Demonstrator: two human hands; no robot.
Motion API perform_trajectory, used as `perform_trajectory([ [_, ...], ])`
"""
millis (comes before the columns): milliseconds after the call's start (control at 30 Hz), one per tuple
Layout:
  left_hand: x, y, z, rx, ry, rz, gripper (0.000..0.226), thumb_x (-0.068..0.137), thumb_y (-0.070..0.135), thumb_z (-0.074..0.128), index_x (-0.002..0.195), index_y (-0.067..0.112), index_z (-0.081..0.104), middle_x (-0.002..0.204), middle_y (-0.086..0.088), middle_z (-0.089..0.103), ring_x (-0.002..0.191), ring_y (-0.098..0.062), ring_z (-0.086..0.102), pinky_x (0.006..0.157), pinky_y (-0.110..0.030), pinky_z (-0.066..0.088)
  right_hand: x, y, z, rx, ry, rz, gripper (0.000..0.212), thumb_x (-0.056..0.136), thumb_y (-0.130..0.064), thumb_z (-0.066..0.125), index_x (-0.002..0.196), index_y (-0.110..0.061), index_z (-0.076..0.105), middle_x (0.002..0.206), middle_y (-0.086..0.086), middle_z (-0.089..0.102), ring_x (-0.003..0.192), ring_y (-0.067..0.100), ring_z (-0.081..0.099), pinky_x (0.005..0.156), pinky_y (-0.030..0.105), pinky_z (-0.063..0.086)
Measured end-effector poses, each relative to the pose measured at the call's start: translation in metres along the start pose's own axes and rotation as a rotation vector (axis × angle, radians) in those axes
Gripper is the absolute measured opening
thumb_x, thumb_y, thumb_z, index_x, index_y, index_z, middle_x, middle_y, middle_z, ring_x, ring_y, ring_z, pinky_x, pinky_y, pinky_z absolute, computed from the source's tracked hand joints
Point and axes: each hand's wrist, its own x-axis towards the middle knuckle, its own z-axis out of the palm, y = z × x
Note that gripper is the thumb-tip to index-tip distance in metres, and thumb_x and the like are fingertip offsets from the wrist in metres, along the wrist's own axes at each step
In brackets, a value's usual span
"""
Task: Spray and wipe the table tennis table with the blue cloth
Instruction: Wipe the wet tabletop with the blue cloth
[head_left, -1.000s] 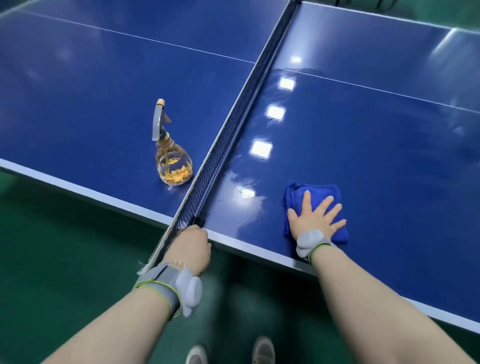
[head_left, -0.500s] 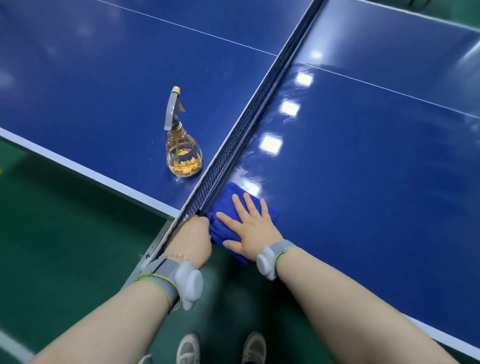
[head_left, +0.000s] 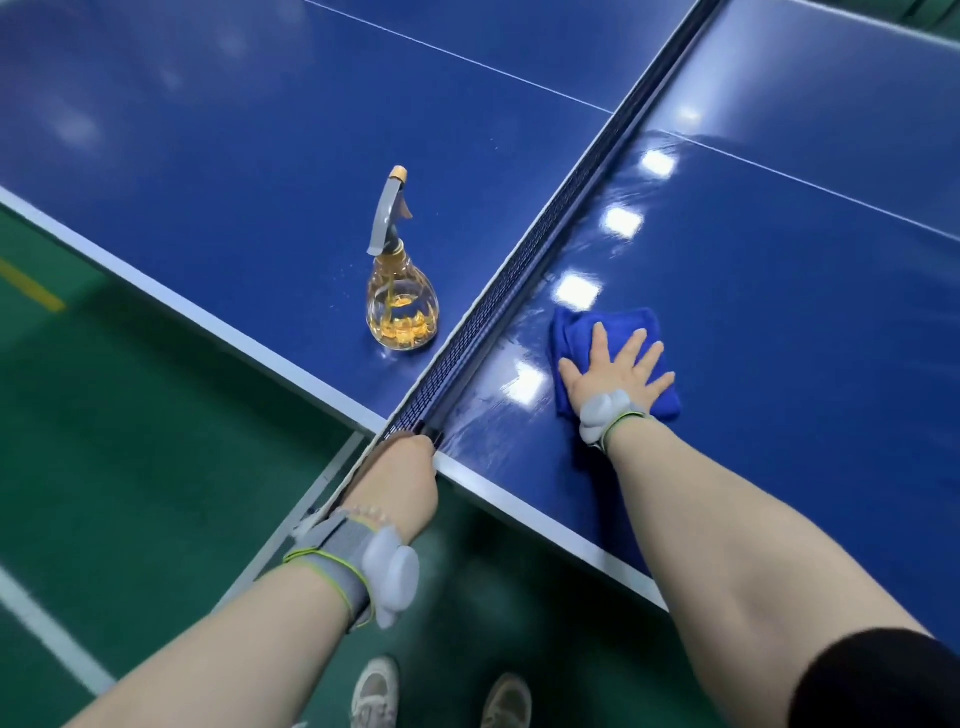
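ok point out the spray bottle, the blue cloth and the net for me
spray bottle (head_left: 402, 317), head view, on its amber glass belly
blue cloth (head_left: 618, 318), head view, on the bare far edge beyond the fingertips
net (head_left: 527, 260), head view, on the dark mesh

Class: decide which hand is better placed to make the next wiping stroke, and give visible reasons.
Right. The right hand lies flat, fingers spread, on the blue cloth right of the net; the left hand sits at the net's near end, off the cloth.

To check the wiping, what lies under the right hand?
The blue cloth, pressed flat on the table by the open right hand. The surface beneath it is hidden.
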Motion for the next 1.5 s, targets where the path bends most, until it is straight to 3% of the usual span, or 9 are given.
perform_trajectory([
  [300, -0.003, 0.004, -0.004, 0.008, 0.036, -0.019, 0.016, 0.087, 0.008, 0.051, 0.095, 0.016, 0.062, 0.099, -0.002, 0.058, 0.084, -0.024, 0.061, 0.072, -0.030, 0.047, -0.006, -0.042, 0.006, -0.123, -0.025, -0.329, 0.069, 0.097, -0.063, 0.027, 0.155, -0.039, -0.002, 0.162, 0.013, -0.017, 0.147, 0.038, -0.019, 0.115, 0.063, -0.006],
  [500, -0.006, 0.005, -0.006, -0.010, 0.010, -0.004, 0.019, 0.087, 0.008, 0.049, 0.100, 0.016, 0.060, 0.104, -0.002, 0.055, 0.086, -0.026, 0.059, 0.077, -0.033, 0.047, -0.043, -0.061, 0.024, -0.179, -0.031, -0.540, 0.066, 0.096, -0.063, 0.029, 0.153, -0.045, 0.001, 0.162, 0.010, -0.017, 0.147, 0.037, -0.020, 0.113, 0.064, -0.007],
  [633, -0.007, 0.009, -0.006, 0.028, -0.017, 0.032, 0.024, 0.090, 0.010, 0.047, 0.109, 0.014, 0.061, 0.110, -0.007, 0.057, 0.098, -0.028, 0.059, 0.086, -0.035, 0.047, -0.068, -0.064, 0.034, -0.217, -0.045, -0.607, 0.063, 0.097, -0.061, 0.029, 0.152, -0.048, 0.000, 0.162, 0.010, -0.019, 0.146, 0.038, -0.021, 0.112, 0.065, -0.009],
  [1000, -0.019, 0.018, -0.005, 0.068, -0.214, 0.089, 0.020, 0.092, 0.012, 0.047, 0.108, 0.009, 0.058, 0.117, -0.013, 0.061, 0.110, -0.030, 0.058, 0.090, -0.036, 0.045, -0.113, -0.033, 0.046, -0.186, -0.063, -0.463, 0.062, 0.097, -0.061, 0.030, 0.151, -0.050, 0.001, 0.162, 0.010, -0.018, 0.147, 0.038, -0.020, 0.112, 0.065, -0.010],
  [1167, -0.030, 0.021, -0.009, 0.077, -0.252, 0.151, 0.026, 0.092, 0.014, 0.051, 0.117, 0.008, 0.057, 0.122, -0.013, 0.059, 0.114, -0.029, 0.057, 0.094, -0.035, 0.044, -0.140, -0.021, 0.055, -0.203, -0.069, -0.420, 0.080, 0.090, -0.066, 0.044, 0.151, -0.050, -0.005, 0.160, 0.012, -0.023, 0.145, 0.041, -0.022, 0.110, 0.067, -0.010],
  [1300, -0.039, 0.019, -0.015, 0.117, -0.263, 0.213, 0.028, 0.091, 0.014, 0.052, 0.118, 0.008, 0.056, 0.122, -0.014, 0.059, 0.114, -0.029, 0.057, 0.094, -0.034, 0.044, -0.158, -0.012, 0.060, -0.197, -0.062, -0.374, 0.082, 0.092, -0.042, 0.054, 0.150, -0.051, -0.003, 0.161, 0.010, -0.023, 0.146, 0.039, -0.020, 0.112, 0.067, -0.006],
  [1400, -0.045, 0.015, -0.018, 0.138, -0.286, 0.258, 0.028, 0.091, 0.013, 0.051, 0.118, 0.008, 0.057, 0.121, -0.013, 0.060, 0.112, -0.028, 0.058, 0.092, -0.033, 0.045, -0.173, -0.006, 0.059, -0.181, -0.091, -0.314, 0.083, 0.093, -0.021, 0.050, 0.150, -0.053, -0.002, 0.161, 0.008, -0.023, 0.147, 0.037, -0.020, 0.113, 0.064, -0.006],
  [1500, -0.053, 0.011, -0.023, 0.149, -0.301, 0.299, 0.027, 0.091, 0.011, 0.052, 0.117, 0.008, 0.059, 0.119, -0.013, 0.061, 0.110, -0.027, 0.060, 0.090, -0.032, 0.046, -0.186, 0.000, 0.060, -0.145, -0.104, -0.252, 0.082, 0.094, -0.014, 0.047, 0.149, -0.053, 0.001, 0.162, 0.005, -0.019, 0.148, 0.035, -0.018, 0.115, 0.063, -0.004],
])
